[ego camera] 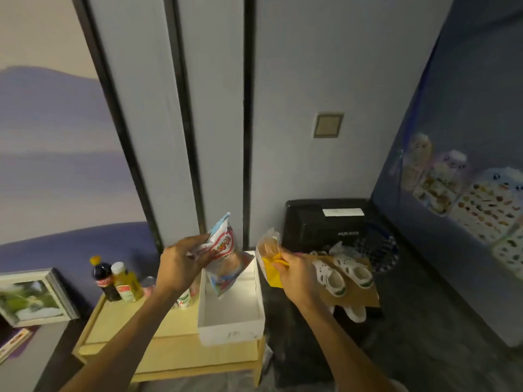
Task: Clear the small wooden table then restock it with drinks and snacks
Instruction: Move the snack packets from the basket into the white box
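Observation:
The small wooden table (147, 346) stands low in the middle of the view. On its right end sits a white box (230, 329). My left hand (181, 264) grips a white, red and blue snack bag (223, 256) that hangs over the box. My right hand (294, 274) pinches a yellow and clear snack packet (270, 257) just right of the box. At the table's back edge stand a dark cola bottle (103, 280), a yellow juice bottle (127, 282) and a small white bottle (184, 302), partly hidden by my left arm.
A framed picture (34, 297) leans at the left. Right of the table lie white sandals (341, 274) on brown cardboard, with a black appliance (325, 224) behind them. A dark blue cabinet (452, 193) with stickers fills the right side. Grey wall panels rise behind.

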Motion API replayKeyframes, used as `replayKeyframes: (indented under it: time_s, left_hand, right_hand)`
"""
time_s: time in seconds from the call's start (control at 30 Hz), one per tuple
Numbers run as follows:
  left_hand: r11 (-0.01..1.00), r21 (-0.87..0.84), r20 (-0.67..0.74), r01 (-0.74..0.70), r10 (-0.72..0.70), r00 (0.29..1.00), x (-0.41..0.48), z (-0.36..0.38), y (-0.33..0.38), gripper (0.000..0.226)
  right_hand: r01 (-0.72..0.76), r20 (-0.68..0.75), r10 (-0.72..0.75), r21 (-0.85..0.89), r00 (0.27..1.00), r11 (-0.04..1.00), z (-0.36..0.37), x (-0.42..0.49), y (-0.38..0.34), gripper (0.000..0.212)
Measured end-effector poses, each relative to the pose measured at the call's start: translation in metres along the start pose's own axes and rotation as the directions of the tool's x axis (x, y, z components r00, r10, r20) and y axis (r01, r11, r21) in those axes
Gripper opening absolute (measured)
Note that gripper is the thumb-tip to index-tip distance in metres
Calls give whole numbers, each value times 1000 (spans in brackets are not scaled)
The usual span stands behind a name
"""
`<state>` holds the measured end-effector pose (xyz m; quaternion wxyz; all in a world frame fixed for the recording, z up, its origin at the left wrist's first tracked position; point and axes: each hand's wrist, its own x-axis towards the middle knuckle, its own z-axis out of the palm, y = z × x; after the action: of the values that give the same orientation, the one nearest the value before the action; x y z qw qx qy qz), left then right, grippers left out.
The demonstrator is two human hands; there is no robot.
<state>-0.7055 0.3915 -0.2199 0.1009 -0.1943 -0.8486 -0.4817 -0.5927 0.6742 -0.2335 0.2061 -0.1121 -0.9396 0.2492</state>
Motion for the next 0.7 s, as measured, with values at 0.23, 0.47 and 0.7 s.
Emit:
replayKeyframes:
  time_s: [0.23, 0.47, 0.7]
  left_hand:
    - [996, 55, 55, 73, -76, 996, 47, 18, -59, 48]
    - [982, 162, 56, 98, -108, 993, 67, 70, -123, 47]
    - [958, 216, 95, 189, -214, 972, 72, 129, -207, 47]
  right_hand:
    - [-152, 65, 149, 50, 987, 987, 77, 52, -9, 26]
    - [-269, 223, 230, 162, 947, 949, 179, 76, 27, 41]
    - [-309, 310, 269, 87, 912, 947, 280, 93, 71, 68]
